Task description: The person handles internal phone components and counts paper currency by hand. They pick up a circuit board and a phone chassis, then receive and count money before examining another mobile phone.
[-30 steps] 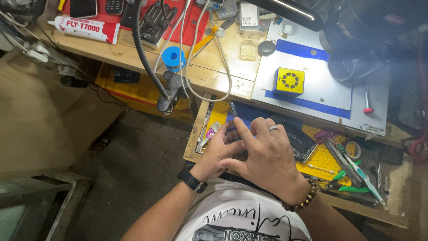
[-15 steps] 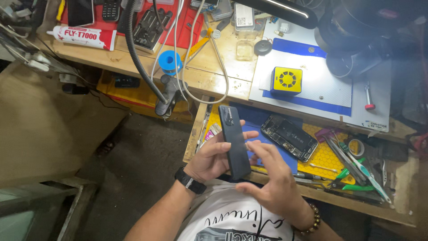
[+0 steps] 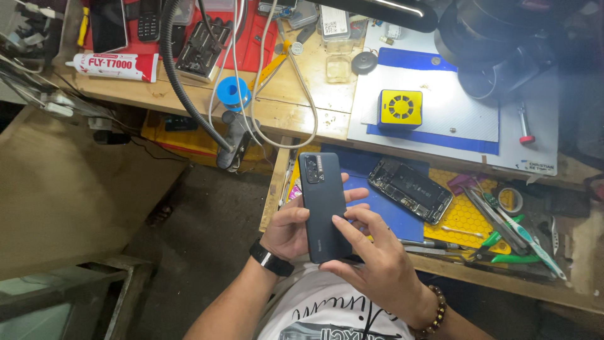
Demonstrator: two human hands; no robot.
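A dark grey smartphone (image 3: 323, 203) is held back side up, camera end away from me, above the front of the pull-out tray. My left hand (image 3: 288, 230), with a black watch on the wrist, grips its left edge and underside. My right hand (image 3: 376, 259), with a bead bracelet on the wrist, holds the lower right part, one fingertip pressing on the back cover. An opened phone (image 3: 410, 189) with its insides exposed lies on the blue mat (image 3: 402, 223) just right of the held phone.
A yellow honeycomb mat (image 3: 469, 217) holds tweezers, a green-handled tool (image 3: 522, 234) and a tape roll (image 3: 511, 199). On the bench above sit a yellow square fan (image 3: 400, 109), a white glue tube (image 3: 113, 67), a blue spool (image 3: 233, 92), cables, a black flexible hose (image 3: 182, 82) and a microscope (image 3: 497, 44).
Both hands were down on the tray a second ago. They have lifted the dark phone and brought it closer to me, back side up.
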